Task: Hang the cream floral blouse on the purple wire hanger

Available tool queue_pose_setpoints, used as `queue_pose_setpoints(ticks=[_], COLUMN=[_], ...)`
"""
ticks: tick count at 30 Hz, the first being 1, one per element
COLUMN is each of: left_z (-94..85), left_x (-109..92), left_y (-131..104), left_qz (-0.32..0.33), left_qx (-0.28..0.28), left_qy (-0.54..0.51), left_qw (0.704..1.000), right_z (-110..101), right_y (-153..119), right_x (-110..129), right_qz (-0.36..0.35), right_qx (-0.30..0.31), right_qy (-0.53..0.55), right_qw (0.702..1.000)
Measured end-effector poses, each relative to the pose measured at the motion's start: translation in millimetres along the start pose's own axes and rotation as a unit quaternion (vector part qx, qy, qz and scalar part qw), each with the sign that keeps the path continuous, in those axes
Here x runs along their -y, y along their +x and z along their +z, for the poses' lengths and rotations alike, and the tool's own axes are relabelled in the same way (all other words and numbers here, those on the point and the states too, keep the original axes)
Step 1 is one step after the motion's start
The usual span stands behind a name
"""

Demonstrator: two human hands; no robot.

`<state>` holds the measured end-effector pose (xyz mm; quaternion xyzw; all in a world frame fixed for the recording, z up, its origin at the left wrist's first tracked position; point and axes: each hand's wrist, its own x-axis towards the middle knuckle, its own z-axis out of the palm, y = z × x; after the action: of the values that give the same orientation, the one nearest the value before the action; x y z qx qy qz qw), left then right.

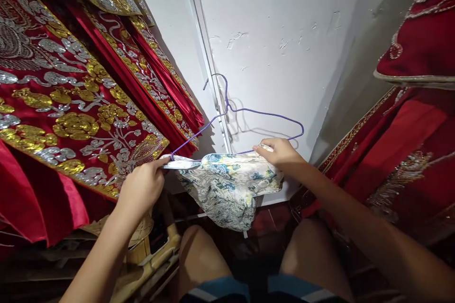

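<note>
A floral garment in white, blue and yellow hangs down from a purple wire hanger. My left hand is closed on the garment's edge at the hanger's left corner. Farther right, my right hand pinches the garment's upper edge against the hanger's lower bar. The hanger's right corner shows bare beyond my right hand. Its hook points up in front of the white wall, by a metal strip. The garment's lower part dangles above my knees.
Red garments with gold and silver embroidery hang close on the left. More red beaded garments hang on the right. A white wall with a metal strip stands ahead. Wooden furniture is low on the left.
</note>
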<state>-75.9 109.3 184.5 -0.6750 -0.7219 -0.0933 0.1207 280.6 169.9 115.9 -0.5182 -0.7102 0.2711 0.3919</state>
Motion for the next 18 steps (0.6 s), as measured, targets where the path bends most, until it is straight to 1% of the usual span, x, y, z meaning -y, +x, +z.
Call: queue_pose_setpoints(ticks=[3, 5, 7, 9, 11, 13, 16, 18], left_z=[-6.8, -8.9, -8.3, -4.8, 0.8, 7.2, 15.0, 17.9], left_x=[-7.2, -16.3, -28.7, -41.4, -50.8, -54.4, -50.7, -46.1], left_y=[9.9, 17.5, 25.4, 33.3, 40.7, 46.4, 50.4, 51.2], left_qz=[-0.011, 0.007, 0.061, 0.135, 0.179, 0.174, 0.144, 0.141], left_qx=[-0.036, -0.070, -0.093, -0.104, -0.122, -0.143, -0.160, -0.172], left_qy=[-0.033, -0.081, -0.133, -0.167, -0.193, -0.214, -0.205, -0.184], left_qw=[0.999, 0.994, 0.985, 0.971, 0.957, 0.950, 0.955, 0.958], right_z=[-1.4, 1.4, 6.5, 11.4, 12.6, 7.9, -7.4, -17.7], right_y=[-4.6, -6.9, -8.9, -10.8, -14.5, -21.9, -39.3, -49.3], right_x=[7.4, 11.8, 15.7, 18.0, 18.1, 16.7, 14.7, 13.8], right_qz=[0.004, 0.005, 0.017, 0.035, 0.036, 0.007, -0.047, -0.050], right_qx=[-0.004, 0.002, 0.007, 0.006, 0.005, 0.020, 0.041, 0.027], right_qy=[-0.010, -0.016, -0.029, -0.048, -0.040, 0.007, 0.072, 0.108], right_qw=[1.000, 1.000, 0.999, 0.998, 0.999, 1.000, 0.995, 0.993])
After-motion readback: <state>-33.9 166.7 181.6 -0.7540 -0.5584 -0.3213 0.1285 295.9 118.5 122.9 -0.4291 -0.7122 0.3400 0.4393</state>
